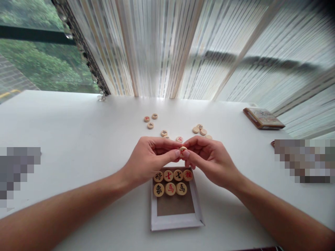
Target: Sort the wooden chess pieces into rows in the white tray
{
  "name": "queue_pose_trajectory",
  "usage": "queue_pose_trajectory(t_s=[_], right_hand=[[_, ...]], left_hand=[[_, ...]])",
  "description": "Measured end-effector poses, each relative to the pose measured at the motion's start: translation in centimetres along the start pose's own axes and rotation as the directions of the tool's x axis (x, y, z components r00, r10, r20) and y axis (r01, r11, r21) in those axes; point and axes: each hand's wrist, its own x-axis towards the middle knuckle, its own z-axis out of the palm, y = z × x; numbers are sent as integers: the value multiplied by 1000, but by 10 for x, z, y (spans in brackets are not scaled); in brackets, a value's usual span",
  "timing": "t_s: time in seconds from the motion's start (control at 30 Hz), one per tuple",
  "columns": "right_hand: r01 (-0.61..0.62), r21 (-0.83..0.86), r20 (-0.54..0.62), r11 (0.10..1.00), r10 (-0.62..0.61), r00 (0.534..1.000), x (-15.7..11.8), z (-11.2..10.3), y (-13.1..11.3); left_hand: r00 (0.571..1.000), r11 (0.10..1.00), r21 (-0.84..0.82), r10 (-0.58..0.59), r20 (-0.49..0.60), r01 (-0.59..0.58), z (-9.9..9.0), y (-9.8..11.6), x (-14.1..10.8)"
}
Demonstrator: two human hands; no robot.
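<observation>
While seven pieces sit in a shallow box, the left hand and right hand finger-pinch a red-marked piece.

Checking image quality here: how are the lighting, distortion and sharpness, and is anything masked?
Head view, far side: daylight seems to enter by the window and curtain, shadows soft; head view, upper right: curtain stretched and smeared; head view, both sides: pixelated patches; head view, centre: characters on the pieces in the tray legible.
</observation>
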Motion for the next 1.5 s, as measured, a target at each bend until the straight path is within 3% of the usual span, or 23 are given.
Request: queue_pose_trajectory(t_s=[0.3, 0.43, 0.67, 0.93, 1.1, 1.23, 1.5], right_hand=[[39, 18, 4, 999, -39, 999, -2, -1, 5], [4, 23, 7, 1000, -5, 1000, -2, -2, 4], [-49, 25, 11, 999, 49, 999, 0, -2, -2], [-69, -11, -20, 998, 69, 997, -2, -2, 3], [-7, 5, -17, 1000, 8, 1000, -2, -1, 1], [41, -8, -9, 999, -41, 999, -2, 1, -2], [26, -44, -20, 999, -27, 999, -2, 0, 1]], left_hand=[[999, 996, 76, 44, -15, -43, 1, 0, -2], [998, 994, 93, 63, 12, -64, 1, 0, -2], [1000, 999, 35, 2, -6, -2, 2, 2, -2], [998, 993, 108, 56, 8, -56, 4, -1, -5], [999, 999, 34, 12, 32, -13, 3, 0, -4], [1000, 1000, -15, -20, -21, 20, 1, 1, -2], [998, 998, -16, -54, -15, 54, 3, 1, -3]])
